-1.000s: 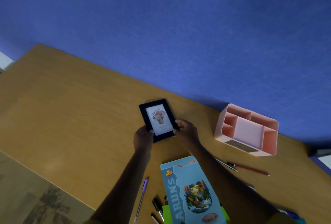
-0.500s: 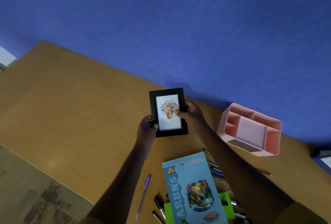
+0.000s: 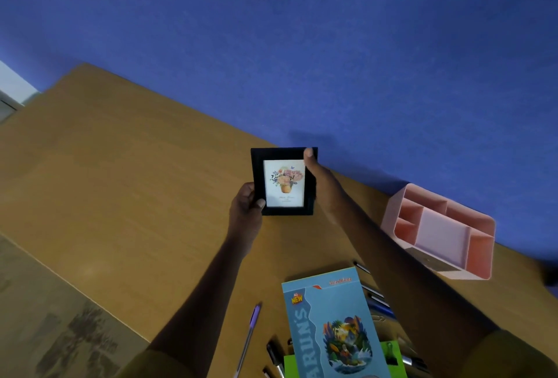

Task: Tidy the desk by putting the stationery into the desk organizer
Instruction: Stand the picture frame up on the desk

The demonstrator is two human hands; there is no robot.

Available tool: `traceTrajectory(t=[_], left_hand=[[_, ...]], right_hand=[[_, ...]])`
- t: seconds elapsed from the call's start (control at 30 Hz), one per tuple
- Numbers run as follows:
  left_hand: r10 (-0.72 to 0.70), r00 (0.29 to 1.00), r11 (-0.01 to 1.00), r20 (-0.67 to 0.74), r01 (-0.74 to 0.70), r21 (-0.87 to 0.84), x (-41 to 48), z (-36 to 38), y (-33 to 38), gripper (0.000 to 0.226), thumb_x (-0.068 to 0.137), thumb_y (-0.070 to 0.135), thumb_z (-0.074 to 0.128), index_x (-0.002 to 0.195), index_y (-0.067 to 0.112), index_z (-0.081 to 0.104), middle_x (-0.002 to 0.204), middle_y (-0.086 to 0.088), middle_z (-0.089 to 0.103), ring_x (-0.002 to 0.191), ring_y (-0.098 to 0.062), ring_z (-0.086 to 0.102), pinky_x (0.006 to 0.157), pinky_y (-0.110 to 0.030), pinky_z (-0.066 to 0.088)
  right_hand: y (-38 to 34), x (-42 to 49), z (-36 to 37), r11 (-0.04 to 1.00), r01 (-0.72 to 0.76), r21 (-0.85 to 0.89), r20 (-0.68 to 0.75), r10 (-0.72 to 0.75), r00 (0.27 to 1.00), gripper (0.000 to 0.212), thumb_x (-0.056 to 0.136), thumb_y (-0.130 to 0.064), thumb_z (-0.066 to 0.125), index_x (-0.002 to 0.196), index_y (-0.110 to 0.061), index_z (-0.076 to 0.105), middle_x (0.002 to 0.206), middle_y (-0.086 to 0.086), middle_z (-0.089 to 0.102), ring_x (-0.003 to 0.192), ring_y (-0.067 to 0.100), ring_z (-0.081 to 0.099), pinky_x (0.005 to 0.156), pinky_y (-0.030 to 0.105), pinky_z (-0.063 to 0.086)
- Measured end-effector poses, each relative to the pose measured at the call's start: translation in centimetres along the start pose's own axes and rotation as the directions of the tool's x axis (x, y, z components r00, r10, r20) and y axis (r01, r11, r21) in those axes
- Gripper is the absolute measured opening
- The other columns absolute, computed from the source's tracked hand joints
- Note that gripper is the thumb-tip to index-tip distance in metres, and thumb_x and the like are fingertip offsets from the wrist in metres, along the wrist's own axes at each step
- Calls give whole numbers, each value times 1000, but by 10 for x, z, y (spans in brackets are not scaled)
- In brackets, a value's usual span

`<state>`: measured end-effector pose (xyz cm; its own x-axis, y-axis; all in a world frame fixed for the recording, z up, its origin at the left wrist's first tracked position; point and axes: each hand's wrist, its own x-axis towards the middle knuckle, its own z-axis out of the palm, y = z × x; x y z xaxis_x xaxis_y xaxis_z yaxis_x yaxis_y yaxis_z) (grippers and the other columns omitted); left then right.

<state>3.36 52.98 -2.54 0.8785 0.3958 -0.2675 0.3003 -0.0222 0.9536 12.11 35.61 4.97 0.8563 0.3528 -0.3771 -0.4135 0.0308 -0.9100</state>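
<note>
Gripping a picture frame (image 3: 283,184) between left hand (image 3: 244,205) and right hand (image 3: 320,184), the person seems to be setting it aside; the near pens (image 3: 252,329) must next reach the pink organizer (image 3: 392,208), right.

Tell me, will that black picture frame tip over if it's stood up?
Likely, yes: the black picture frame looks thin, so upright on the wooden desk it may tip. It seems stiff, flat between the left hand and right hand. Its front might be glass, so fragile.
</note>
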Motion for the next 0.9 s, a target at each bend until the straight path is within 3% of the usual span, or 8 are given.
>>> traceTrajectory(t=[0.07, 0.13, 0.2, 0.27, 0.4, 0.57, 0.73, 0.9], left_hand=[[17, 1000, 999, -10, -16, 43, 8, -1, -2, 42, 90, -4, 52, 116, 25, 67, 118, 3, 77, 118, -26, 69, 102, -55, 54], [25, 1000, 997, -18, -23, 74, 15, -1, -4, 42, 88, 0, 52, 114, 30, 67, 116, 6, 77, 115, -24, 70, 100, -54, 55], [28, 999, 995, -21, -26, 91, 21, 0, -5, 43, 89, -3, 52, 114, 29, 67, 115, 9, 77, 113, -19, 71, 98, -50, 56], [25, 999, 995, -24, -23, 94, 27, 1, -7, 46, 91, -8, 53, 115, 28, 68, 115, 11, 77, 113, -14, 70, 96, -46, 56], [6, 999, 996, -40, -3, 92, 37, 4, -11, 46, 92, -10, 53, 115, 27, 68, 114, 12, 77, 112, -11, 70, 99, -48, 56], [27, 999, 993, -22, -25, 113, 49, 6, -16, 45, 92, -8, 52, 115, 28, 69, 115, 11, 77, 113, -13, 70, 100, -53, 57], [34, 999, 993, -43, -29, 110, 56, 10, -13, 43, 93, -9, 54, 113, 25, 70, 109, 14, 77, 106, -6, 71, 92, -42, 57], [36, 999, 994, -29, -33, 102, 62, 9, -16, 43, 92, -9, 53, 112, 25, 70, 110, 10, 78, 107, -12, 71, 95, -44, 56]], right_hand=[[-2, 7, 2, 999, 9, 33, -2, -9, 1000, 41, 107, -65, 46, 119, -45, 79, 128, -10, 78, 123, 13, 72, 115, 48, 51], [0, 15, 2, 998, -3, 56, 3, 3, 1000, 60, 98, -79, 48, 139, -40, 68, 142, -9, 71, 135, 14, 65, 123, 52, 43], [6, 26, -1, 998, -3, 60, 1, 3, 1000, 78, 92, -87, 51, 153, -39, 55, 153, -15, 61, 144, 9, 56, 128, 52, 36], [9, 33, -1, 998, 1, 61, -9, 0, 1000, 80, 93, -86, 51, 158, -41, 48, 157, -22, 55, 147, 3, 50, 130, 48, 33], [11, 42, -3, 997, 40, 64, -44, -37, 998, 63, 100, -72, 55, 155, -43, 49, 153, -28, 56, 142, -5, 52, 128, 40, 35], [12, 50, -8, 997, 15, 71, -54, -11, 998, 64, 98, -74, 58, 154, -45, 51, 153, -25, 58, 143, 0, 54, 125, 44, 38], [12, 61, -11, 993, 38, 113, -82, -29, 996, 35, 106, -59, 56, 136, -44, 63, 129, -29, 73, 120, -5, 69, 103, 30, 51], [10, 72, -16, 999, -22, 26, -41, 23, 999, 70, 86, -81, 68, 146, -45, 60, 142, -13, 70, 132, 14, 67, 116, 52, 48]])
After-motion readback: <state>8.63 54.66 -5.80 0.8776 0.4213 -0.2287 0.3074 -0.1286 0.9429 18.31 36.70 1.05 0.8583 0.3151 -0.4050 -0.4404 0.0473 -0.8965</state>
